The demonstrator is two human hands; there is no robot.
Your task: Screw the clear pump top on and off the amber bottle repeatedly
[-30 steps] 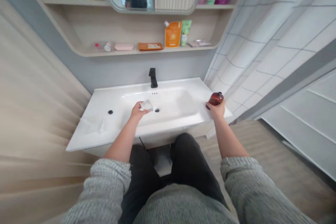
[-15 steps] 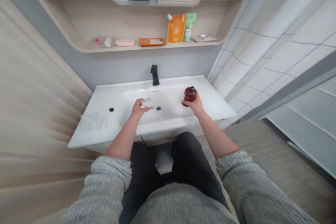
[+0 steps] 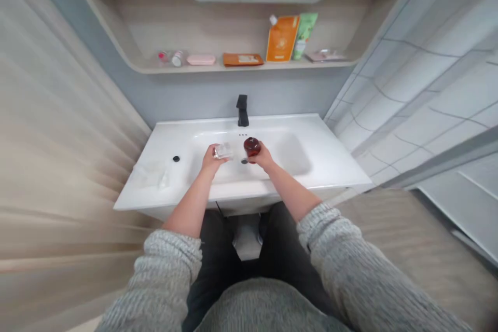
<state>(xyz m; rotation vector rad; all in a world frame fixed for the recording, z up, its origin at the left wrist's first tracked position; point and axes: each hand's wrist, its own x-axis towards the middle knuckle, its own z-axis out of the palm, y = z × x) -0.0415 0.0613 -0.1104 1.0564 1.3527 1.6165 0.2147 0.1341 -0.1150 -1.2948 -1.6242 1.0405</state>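
Note:
My left hand (image 3: 212,160) is closed around a small clear container (image 3: 223,150), held over the left half of the white sink basin (image 3: 288,158). In my right hand (image 3: 263,156) is a dark red-brown bottle (image 3: 252,146) with a short neck, its rounded body gripped from the right side. The bottle is above the basin near the drain (image 3: 244,161), a short gap to the right of the clear container. Whether either vessel has liquid in it, I cannot tell.
A black faucet (image 3: 243,110) rises behind the basin. Clear plastic (image 3: 150,174) lies on the counter's left end, near a black round hole (image 3: 176,158). The shelf above holds an orange pouch (image 3: 282,39), a green tube (image 3: 304,36), an orange packet (image 3: 243,59) and a pink case (image 3: 201,59).
My right hand has brought the bottle leftward from the basin's right side, close to the clear container. My left hand keeps its hold, and the head view has shifted slightly.

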